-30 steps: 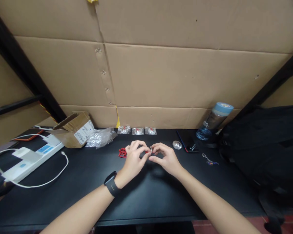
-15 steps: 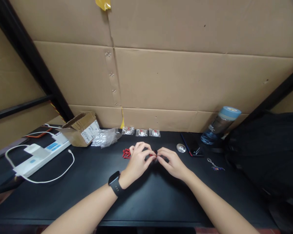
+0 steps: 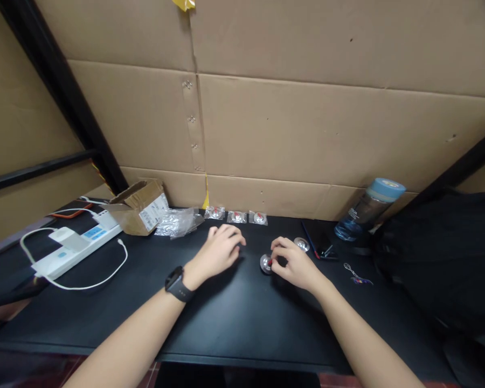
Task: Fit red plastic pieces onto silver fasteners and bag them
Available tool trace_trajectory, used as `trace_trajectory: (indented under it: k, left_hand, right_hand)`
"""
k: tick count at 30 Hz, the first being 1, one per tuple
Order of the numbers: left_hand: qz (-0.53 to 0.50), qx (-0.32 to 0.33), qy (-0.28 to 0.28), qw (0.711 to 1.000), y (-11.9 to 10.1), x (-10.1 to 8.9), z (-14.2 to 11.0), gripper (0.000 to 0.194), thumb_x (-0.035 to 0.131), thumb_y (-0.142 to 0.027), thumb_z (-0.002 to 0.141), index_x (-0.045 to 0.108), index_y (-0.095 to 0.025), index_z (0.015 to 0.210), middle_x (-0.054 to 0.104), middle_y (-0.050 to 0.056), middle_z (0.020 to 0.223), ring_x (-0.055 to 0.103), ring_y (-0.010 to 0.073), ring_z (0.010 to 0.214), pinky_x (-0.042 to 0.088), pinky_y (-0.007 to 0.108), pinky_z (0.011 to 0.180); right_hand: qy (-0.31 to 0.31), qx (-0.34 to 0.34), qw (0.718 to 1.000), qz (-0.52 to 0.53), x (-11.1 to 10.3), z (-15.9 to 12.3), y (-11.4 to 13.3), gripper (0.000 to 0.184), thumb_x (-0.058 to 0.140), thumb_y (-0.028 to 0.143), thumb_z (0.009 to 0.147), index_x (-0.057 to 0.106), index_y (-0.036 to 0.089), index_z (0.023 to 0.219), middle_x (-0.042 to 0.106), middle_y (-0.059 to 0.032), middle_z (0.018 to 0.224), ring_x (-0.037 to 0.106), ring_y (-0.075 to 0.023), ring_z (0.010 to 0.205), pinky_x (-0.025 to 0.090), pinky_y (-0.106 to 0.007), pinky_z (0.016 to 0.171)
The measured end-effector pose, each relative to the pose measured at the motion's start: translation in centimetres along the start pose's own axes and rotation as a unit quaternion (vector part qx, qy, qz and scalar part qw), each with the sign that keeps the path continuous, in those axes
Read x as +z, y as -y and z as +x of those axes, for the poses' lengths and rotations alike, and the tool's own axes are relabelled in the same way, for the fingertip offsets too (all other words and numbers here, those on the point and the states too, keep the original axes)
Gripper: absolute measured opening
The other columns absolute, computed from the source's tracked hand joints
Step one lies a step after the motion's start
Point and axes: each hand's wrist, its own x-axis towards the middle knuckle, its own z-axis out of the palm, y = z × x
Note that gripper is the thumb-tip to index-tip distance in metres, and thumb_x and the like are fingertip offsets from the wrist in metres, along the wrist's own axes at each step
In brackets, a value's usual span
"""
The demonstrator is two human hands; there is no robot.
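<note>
My right hand (image 3: 293,262) pinches a small red piece at the edge of a round silver disc (image 3: 265,264), low over the black table. Fingertips cover part of the disc and most of the red piece. My left hand (image 3: 222,249), with a black watch on its wrist, hovers apart from the disc, its fingers loosely curled and spread, with nothing visible in them. A second silver disc (image 3: 301,244) lies just beyond my right hand. The small red pile is out of sight, with my left hand over that area.
Along the cardboard wall lie three clear packets (image 3: 237,217) with silver discs and red bits. To the left are a cardboard box (image 3: 139,207), plastic bags (image 3: 178,222) and a power strip (image 3: 78,250). A phone (image 3: 321,240), bottle (image 3: 366,210), charm (image 3: 360,279) and black bag (image 3: 440,258) are right.
My hands have parted. The left has moved leftward, off the small item both were pinching. The right holds a red piece against a silver disc that now shows. The view has shifted slightly.
</note>
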Motion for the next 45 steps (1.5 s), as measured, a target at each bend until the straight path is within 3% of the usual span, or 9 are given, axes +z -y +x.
trace_trajectory:
  k: [7, 11, 14, 19, 23, 28, 33, 39, 45]
  left_hand:
    - [0.031, -0.074, 0.168, 0.982, 6.9, -2.7, -1.2, 0.009, 0.077, -0.022, 0.073, 0.076, -0.028, 0.078, 0.063, 0.002, 0.095, 0.054, 0.024, 0.099, 0.036, 0.034, 0.085]
    - [0.041, -0.093, 0.187, 0.977, 7.3, -2.2, -1.1, 0.012, 0.082, -0.024, 0.07, 0.078, -0.03, 0.079, 0.065, 0.001, 0.094, 0.055, 0.025, 0.098, 0.036, 0.033, 0.083]
    - [0.043, -0.09, 0.192, 0.976, 6.5, -2.0, -1.1, 0.007, 0.08, -0.023, 0.073, 0.078, -0.028, 0.076, 0.066, 0.002, 0.091, 0.055, 0.025, 0.097, 0.036, 0.033, 0.082]
    - [0.039, -0.038, 0.162, 0.985, 5.3, -2.2, -1.4, 0.01, 0.07, -0.021, 0.083, 0.073, -0.024, 0.074, 0.065, 0.004, 0.092, 0.054, 0.0234, 0.093, 0.037, 0.033, 0.082]
    - [-0.04, 0.019, 0.118, 0.992, 4.3, -2.4, -1.1, 0.012, 0.058, -0.026, 0.094, 0.067, -0.025, 0.087, 0.069, 0.001, 0.092, 0.058, 0.0202, 0.094, 0.037, 0.032, 0.085]
    - [-0.071, 0.011, 0.052, 0.996, 2.2, -2.3, -0.2, 0.016, 0.059, -0.036, 0.096, 0.068, -0.025, 0.089, 0.073, -0.001, 0.091, 0.063, 0.0177, 0.091, 0.033, 0.034, 0.089]
    - [-0.078, -0.028, -0.008, 0.997, 0.9, -1.0, 0.0, 0.015, 0.065, -0.04, 0.093, 0.073, -0.03, 0.102, 0.076, -0.001, 0.096, 0.063, 0.0214, 0.102, 0.029, 0.037, 0.092]
    - [-0.067, -0.032, -0.021, 0.997, 0.0, 0.2, 0.0, 0.018, 0.059, -0.039, 0.097, 0.074, -0.029, 0.096, 0.074, 0.001, 0.096, 0.059, 0.0208, 0.101, 0.026, 0.038, 0.088]
    - [-0.074, -0.052, -0.048, 0.995, -1.3, 0.5, 0.0, 0.021, 0.054, -0.038, 0.101, 0.071, -0.027, 0.098, 0.069, 0.003, 0.112, 0.058, 0.0202, 0.106, 0.027, 0.036, 0.085]
  right_hand:
    - [0.033, 0.04, 0.999, -0.01, -0.8, -0.2, -2.2, 0.012, 0.06, 0.02, 0.087, 0.065, 0.022, 0.076, 0.064, -0.0036, 0.093, 0.062, -0.0188, 0.088, 0.048, -0.032, 0.085]
    - [0.008, 0.087, 0.994, -0.062, -1.1, -0.5, -4.1, 0.013, 0.059, 0.024, 0.088, 0.069, 0.024, 0.096, 0.067, -0.0059, 0.105, 0.062, -0.022, 0.097, 0.047, -0.036, 0.091]
    - [-0.01, 0.158, 0.978, -0.137, -1.4, -1.1, -5.8, 0.036, 0.063, 0.027, 0.085, 0.064, 0.025, 0.12, 0.062, -0.0107, 0.128, 0.056, -0.0305, 0.116, 0.044, -0.046, 0.095]
    - [0.02, 0.22, 0.96, -0.174, -1.5, -1.7, -8.1, 0.041, 0.057, 0.025, 0.088, 0.059, 0.028, 0.129, 0.065, -0.0116, 0.131, 0.057, -0.0348, 0.12, 0.038, -0.056, 0.097]
    - [0.018, 0.228, 0.962, -0.148, -1.8, -1.7, -9.0, 0.044, 0.063, 0.022, 0.086, 0.059, 0.028, 0.13, 0.071, -0.0102, 0.122, 0.065, -0.0323, 0.111, 0.043, -0.05, 0.094]
    - [-0.002, 0.23, 0.967, -0.105, -2.4, -2.0, -9.7, 0.051, 0.073, 0.021, 0.079, 0.06, 0.025, 0.128, 0.074, -0.0088, 0.113, 0.071, -0.0256, 0.102, 0.049, -0.037, 0.09]
    - [-0.001, 0.235, 0.966, -0.104, -2.8, -2.1, -9.5, 0.048, 0.074, 0.02, 0.078, 0.062, 0.027, 0.124, 0.076, -0.0055, 0.111, 0.071, -0.0258, 0.103, 0.05, -0.037, 0.089]
    - [-0.017, 0.247, 0.965, -0.09, -3.4, -2.3, -9.6, 0.048, 0.077, 0.019, 0.074, 0.064, 0.027, 0.12, 0.075, -0.0062, 0.112, 0.071, -0.0269, 0.104, 0.051, -0.04, 0.092]
    - [-0.132, 0.112, 0.985, 0.019, -3.4, -1.2, -6.4, 0.042, 0.072, 0.02, 0.079, 0.065, 0.024, 0.12, 0.069, -0.0086, 0.121, 0.067, -0.0246, 0.109, 0.051, -0.042, 0.098]
